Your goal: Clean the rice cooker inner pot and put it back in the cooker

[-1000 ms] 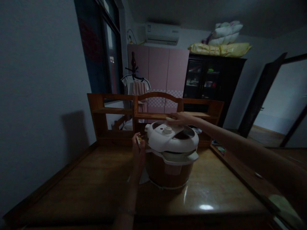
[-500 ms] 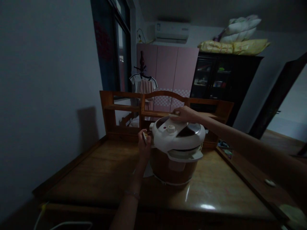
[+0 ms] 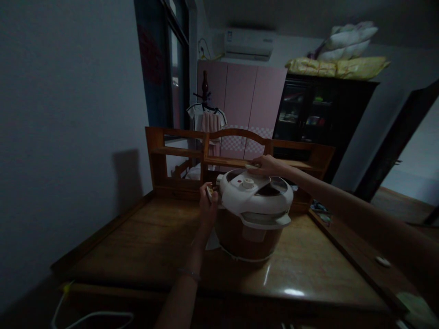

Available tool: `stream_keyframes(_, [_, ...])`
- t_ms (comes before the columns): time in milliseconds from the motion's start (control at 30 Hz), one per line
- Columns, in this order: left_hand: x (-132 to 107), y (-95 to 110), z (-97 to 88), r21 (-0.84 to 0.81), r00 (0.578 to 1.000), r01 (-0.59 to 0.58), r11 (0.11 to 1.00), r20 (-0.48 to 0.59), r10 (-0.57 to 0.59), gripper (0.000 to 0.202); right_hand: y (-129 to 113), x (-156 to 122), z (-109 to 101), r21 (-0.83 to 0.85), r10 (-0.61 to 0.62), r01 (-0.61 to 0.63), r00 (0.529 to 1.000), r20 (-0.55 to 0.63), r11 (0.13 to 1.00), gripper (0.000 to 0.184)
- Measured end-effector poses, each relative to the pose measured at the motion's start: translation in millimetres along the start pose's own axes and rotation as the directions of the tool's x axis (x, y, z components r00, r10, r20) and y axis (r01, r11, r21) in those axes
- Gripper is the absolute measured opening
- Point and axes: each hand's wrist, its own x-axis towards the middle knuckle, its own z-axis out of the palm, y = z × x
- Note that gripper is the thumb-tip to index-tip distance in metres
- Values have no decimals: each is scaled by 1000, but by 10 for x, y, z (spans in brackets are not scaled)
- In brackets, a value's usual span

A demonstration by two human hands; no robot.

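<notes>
An electric pressure cooker [image 3: 248, 240] with a brown body stands on the wooden desk. Its white lid [image 3: 236, 194], with dark glossy panels and a round valve knob [image 3: 248, 183], lies over the pot, a narrow gap showing at the front rim. My right hand [image 3: 265, 165] is closed around the lid's top handle [image 3: 252, 166] at the far side. At the cooker's left side, my left hand [image 3: 207, 203] is closed, with a small pale and yellowish piece between thumb and fingers. Whether that piece belongs to the cooker is unclear.
The wooden desk [image 3: 137, 242] has a shelf rack [image 3: 178, 151] along its back. A wall [image 3: 85, 137] borders its left side. A white cable [image 3: 99, 314] hangs at the front left. Behind stand pink wardrobes [image 3: 240, 96] and a dark cabinet [image 3: 343, 109].
The lid has come down slightly and sits more level on the pot, with my right hand moving along with it. My left hand stays beside the cooker. The view has shifted a little.
</notes>
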Motion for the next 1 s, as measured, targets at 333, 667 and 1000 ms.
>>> stream_keyframes(333, [4, 2, 35, -39, 1000, 7, 999, -23, -8, 46, 0, -34, 47, 37, 3, -2, 1000, -24, 999, 50])
stream_keyframes(667, [0, -11, 63, -41, 997, 25, 999, -65, -27, 46, 24, 16, 83, 79, -72, 76, 996, -52, 994, 46])
stream_keyframes(1000, [1, -62, 29, -12, 999, 15, 1000, -45, -15, 45, 23, -124, 131, 152, -109, 130, 984, -139, 980, 44])
